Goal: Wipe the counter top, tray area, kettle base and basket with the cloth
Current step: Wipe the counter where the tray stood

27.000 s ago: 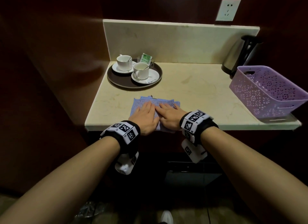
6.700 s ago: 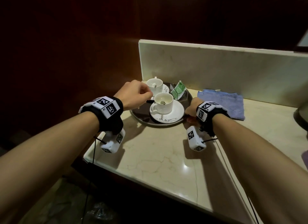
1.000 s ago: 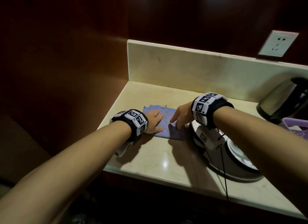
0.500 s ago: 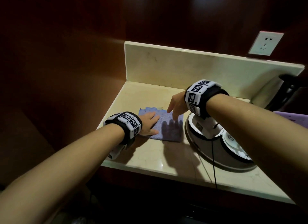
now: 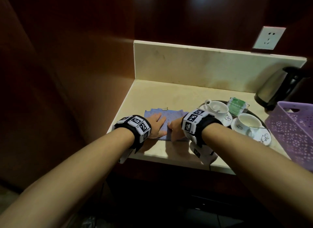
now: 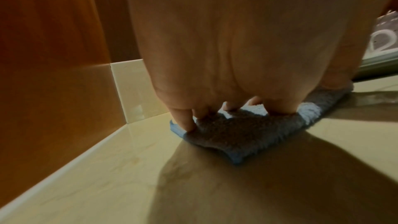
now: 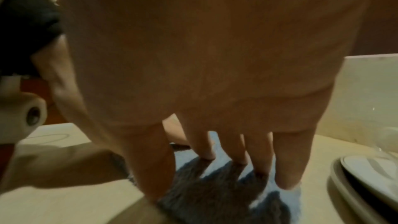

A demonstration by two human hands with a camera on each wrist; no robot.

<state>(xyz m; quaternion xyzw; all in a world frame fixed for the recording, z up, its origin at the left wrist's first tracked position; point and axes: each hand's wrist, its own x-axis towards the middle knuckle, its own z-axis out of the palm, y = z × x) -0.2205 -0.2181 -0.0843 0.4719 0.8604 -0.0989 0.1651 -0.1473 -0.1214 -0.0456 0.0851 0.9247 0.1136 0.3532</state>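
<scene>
A blue cloth [image 5: 171, 118] lies flat on the cream counter top [image 5: 162, 93], near its front left corner. My left hand [image 5: 156, 125] presses on the cloth's left half with straight fingers. My right hand [image 5: 176, 129] lies flat on its right half, fingers spread over the cloth [image 7: 217, 198]. In the left wrist view the fingertips [image 6: 185, 123] press into the cloth [image 6: 243, 135]. The dark round tray [image 5: 260, 124] with two cups sits just right of my right wrist. Behind it stands the steel kettle [image 5: 274, 85], and the purple basket [image 5: 293, 131] is at the far right.
A wooden wall [image 5: 67, 75] closes the counter's left side and a stone backsplash [image 5: 203, 65] runs along the back, with a wall socket [image 5: 269, 37] above it. A green packet [image 5: 236, 105] stands on the tray. Bare counter lies behind the cloth.
My right hand has come down from above the cloth and now lies flat on it. Both hands and the cloth have slid towards the front edge. The view has tilted, showing the tray's cups.
</scene>
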